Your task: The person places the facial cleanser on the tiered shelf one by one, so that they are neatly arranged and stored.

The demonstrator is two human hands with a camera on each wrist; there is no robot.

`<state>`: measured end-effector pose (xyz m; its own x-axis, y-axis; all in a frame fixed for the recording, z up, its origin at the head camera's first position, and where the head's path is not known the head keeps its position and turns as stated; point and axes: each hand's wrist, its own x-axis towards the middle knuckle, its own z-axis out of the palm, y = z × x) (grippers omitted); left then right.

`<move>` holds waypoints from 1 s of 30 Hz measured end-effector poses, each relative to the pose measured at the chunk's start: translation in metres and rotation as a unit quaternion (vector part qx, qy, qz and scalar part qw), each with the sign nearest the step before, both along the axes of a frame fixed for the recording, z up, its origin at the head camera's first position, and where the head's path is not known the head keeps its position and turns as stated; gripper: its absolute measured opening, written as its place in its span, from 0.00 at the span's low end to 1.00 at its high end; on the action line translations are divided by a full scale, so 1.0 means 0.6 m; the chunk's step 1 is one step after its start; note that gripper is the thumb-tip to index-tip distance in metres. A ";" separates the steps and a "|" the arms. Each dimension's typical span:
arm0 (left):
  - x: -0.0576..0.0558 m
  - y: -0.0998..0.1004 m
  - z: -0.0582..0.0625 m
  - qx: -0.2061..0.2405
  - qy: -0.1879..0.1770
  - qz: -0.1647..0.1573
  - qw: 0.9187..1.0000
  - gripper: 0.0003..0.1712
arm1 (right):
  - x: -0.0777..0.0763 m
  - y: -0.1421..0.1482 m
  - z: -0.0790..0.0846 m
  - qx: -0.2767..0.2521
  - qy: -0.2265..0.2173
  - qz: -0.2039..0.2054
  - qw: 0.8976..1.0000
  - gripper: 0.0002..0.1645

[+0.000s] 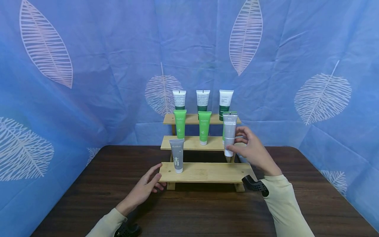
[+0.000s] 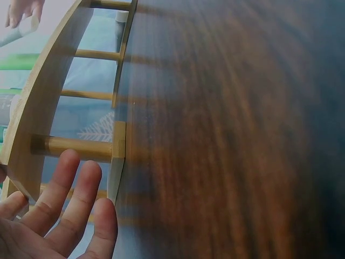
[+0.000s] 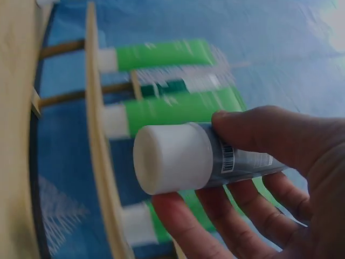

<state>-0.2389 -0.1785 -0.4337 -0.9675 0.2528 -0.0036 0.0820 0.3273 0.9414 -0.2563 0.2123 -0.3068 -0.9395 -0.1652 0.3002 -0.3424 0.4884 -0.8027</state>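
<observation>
My right hand (image 1: pixel 254 149) holds a grey squeeze tube (image 1: pixel 230 133) with a white cap pointing down, in the air above the right part of the lowest shelf. In the right wrist view the thumb lies on one side of the tube and the fingers on the other, near the cap (image 3: pixel 172 159). With fingers loosely spread, my left hand (image 1: pixel 142 187) is at the left end of the lowest shelf (image 1: pixel 207 172) of a wooden three-step rack, fingertips right at its edge. Another grey tube (image 1: pixel 177 154) stands cap down on that shelf's left part.
The middle shelf (image 1: pixel 189 142) carries green tubes (image 1: pixel 204 126), the rightmost largely hidden behind the held tube. White and dark green tubes (image 1: pixel 226 98) stand on the top shelf. The rack is on a dark wooden table (image 1: pixel 97 191), with a blue leaf-patterned cloth (image 1: pixel 124 85) behind.
</observation>
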 end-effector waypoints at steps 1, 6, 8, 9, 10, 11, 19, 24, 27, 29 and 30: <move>0.000 0.000 0.000 0.000 0.000 0.001 1.000 0.36 | -0.002 -0.008 -0.003 0.003 0.001 0.006 1.000 0.43; 0.000 0.000 -0.001 0.001 -0.001 0.002 1.000 0.36 | -0.010 -0.045 -0.021 0.006 -0.006 0.039 0.999 0.42; 0.000 0.000 -0.001 0.001 -0.001 0.001 1.000 0.36 | -0.012 -0.056 -0.029 0.009 -0.011 0.049 0.999 0.41; 0.000 -0.001 -0.001 0.001 0.000 0.000 1.000 0.36 | -0.013 -0.062 -0.033 0.015 -0.009 0.053 0.998 0.39; 0.000 -0.001 -0.002 0.001 0.000 0.000 1.000 0.36 | -0.013 -0.066 -0.036 0.021 -0.008 0.056 0.998 0.39; 0.000 -0.001 -0.002 0.002 0.000 -0.001 1.000 0.36 | -0.013 -0.070 -0.040 0.029 -0.008 0.058 0.998 0.38; 0.001 0.000 0.000 0.002 -0.004 0.001 1.000 0.36 | -0.011 -0.092 -0.057 0.044 -0.024 0.088 0.995 0.42; 0.000 0.000 -0.001 0.002 -0.003 0.000 1.000 0.36 | -0.013 -0.099 -0.067 0.052 -0.025 0.087 0.995 0.42; 0.000 -0.001 -0.001 0.003 -0.002 -0.001 1.000 0.36 | -0.014 -0.102 -0.072 0.055 -0.020 0.092 0.994 0.44; 0.000 -0.001 -0.002 0.003 -0.001 -0.001 1.000 0.36 | -0.016 -0.104 -0.074 0.059 -0.020 0.093 0.994 0.44; 0.000 -0.001 -0.002 0.003 -0.001 -0.001 1.000 0.36 | -0.016 -0.104 -0.074 0.062 -0.020 0.091 0.994 0.44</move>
